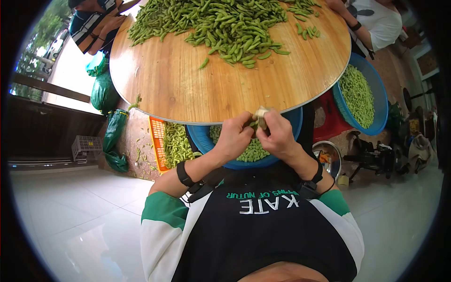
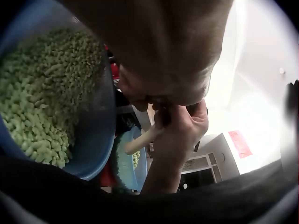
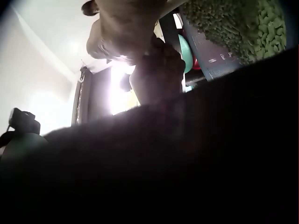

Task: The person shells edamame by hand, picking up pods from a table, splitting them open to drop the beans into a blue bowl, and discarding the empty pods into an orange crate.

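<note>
Both hands meet just past the near edge of the round wooden table (image 1: pixel 188 91). The left hand (image 1: pixel 235 137) pinches a green soybean pod (image 1: pixel 254 125) with curled fingers. From the other side the right hand (image 1: pixel 280 137) grips the same pod, its fingers bent close to the left fingertips. A pale wrapping (image 1: pixel 262 112) shows at a fingertip of the right hand. Below them is a blue basin (image 1: pixel 196 136) with shelled green beans (image 1: pixel 253 151) in it. In both wrist views the hands' own undersides hide the pod.
Pods (image 1: pixel 225 26) lie heaped on the table. An orange crate (image 1: pixel 155 148) of pods stands left of the basin. At right are a red stool (image 1: pixel 324 123), a blue basket (image 1: pixel 381 96) of beans and a metal bowl (image 1: pixel 337 164). Green sacks (image 1: pixel 104 93) stand left; two people sit across.
</note>
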Tool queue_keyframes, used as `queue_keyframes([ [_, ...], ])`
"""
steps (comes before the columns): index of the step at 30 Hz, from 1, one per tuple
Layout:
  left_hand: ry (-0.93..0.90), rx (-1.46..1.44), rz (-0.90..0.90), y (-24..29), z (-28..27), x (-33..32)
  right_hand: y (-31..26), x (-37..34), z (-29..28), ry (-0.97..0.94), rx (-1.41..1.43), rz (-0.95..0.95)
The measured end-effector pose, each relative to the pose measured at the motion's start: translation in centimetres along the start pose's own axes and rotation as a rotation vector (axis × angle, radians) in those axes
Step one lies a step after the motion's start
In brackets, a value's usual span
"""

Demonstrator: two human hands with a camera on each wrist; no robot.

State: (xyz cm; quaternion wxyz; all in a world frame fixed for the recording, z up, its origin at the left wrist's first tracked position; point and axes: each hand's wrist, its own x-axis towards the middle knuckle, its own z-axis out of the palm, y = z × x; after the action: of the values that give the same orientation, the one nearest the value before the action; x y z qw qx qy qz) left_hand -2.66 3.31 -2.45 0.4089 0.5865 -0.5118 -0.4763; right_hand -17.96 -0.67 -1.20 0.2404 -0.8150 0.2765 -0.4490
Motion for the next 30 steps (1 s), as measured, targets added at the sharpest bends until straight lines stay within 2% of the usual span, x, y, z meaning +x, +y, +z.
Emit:
queue_keyframes([
  [4, -0.031, 0.05, 0.108, -0.1, -0.2, -0.1, 0.4, -0.2, -0.3, -0.038, -0.05, -0.043],
  [6, -0.082, 0.205, 0.248, 0.6, -0.6, -0.6, 0.8, -0.3, -0.4, -0.044, -0.126, -0.026],
  [10, -0.075, 0.231, 0.275, 1.1, -1.0, -1.9, 0.9, -0.7, -0.6, -0.055, -0.072, 0.028],
  [13, -0.022, 0.113, 0.206, 1.3, -1.0, -2.5, 0.6, -0.9, -0.3, -0.044, -0.042, 0.026],
  [15, -0.095, -0.274, 0.057, 1.7, -1.1, -2.8, 0.3, -0.8, 0.0, -0.068, 0.013, -0.001],
  [16, -0.093, -0.271, 0.058, 1.6, -1.3, -2.8, 0.1, -0.7, 0.1, -0.067, 0.015, -0.003],
  [18, -0.083, -0.159, 0.145, 1.1, -2.5, -3.1, -0.2, -0.6, 0.2, -0.065, 0.034, -0.006],
  [20, -0.156, 0.353, 0.175, 5.2, -5.8, -4.1, 0.4, -0.6, 0.0, -0.073, 0.08, 0.054],
  [22, -0.129, 0.89, 0.248, 5.3, -9.4, -4.7, 0.9, -0.7, -0.4, -0.08, 0.129, 0.112],
  [23, -0.116, 1.042, 0.184, 6.3, -11.0, -4.5, 1.0, -0.9, -0.4, -0.137, 0.126, 0.073],
  [24, -0.039, 1.11, 0.106, 7.0, -11.7, -4.0, 0.9, -1.1, -0.4, -0.197, 0.125, 0.034],
  [25, 0.018, 1.211, 0.27, 6.4, -13.1, -2.8, 1.0, -1.2, -0.3, -0.199, 0.13, 0.031],
  [26, 0.09, 1.151, 0.351, 6.2, -13.6, -1.2, 1.1, -1.1, -0.2, -0.23, 0.121, 0.039],
  [28, 0.282, 0.88, 0.296, 4.2, -14.1, 3.3, 1.1, -0.8, 0.1, -0.256, 0.11, 0.039],
  [30, 0.418, 0.933, 0.38, 2.6, -13.9, 7.4, 0.8, -0.7, 0.1, -0.204, 0.133, 0.048],
])
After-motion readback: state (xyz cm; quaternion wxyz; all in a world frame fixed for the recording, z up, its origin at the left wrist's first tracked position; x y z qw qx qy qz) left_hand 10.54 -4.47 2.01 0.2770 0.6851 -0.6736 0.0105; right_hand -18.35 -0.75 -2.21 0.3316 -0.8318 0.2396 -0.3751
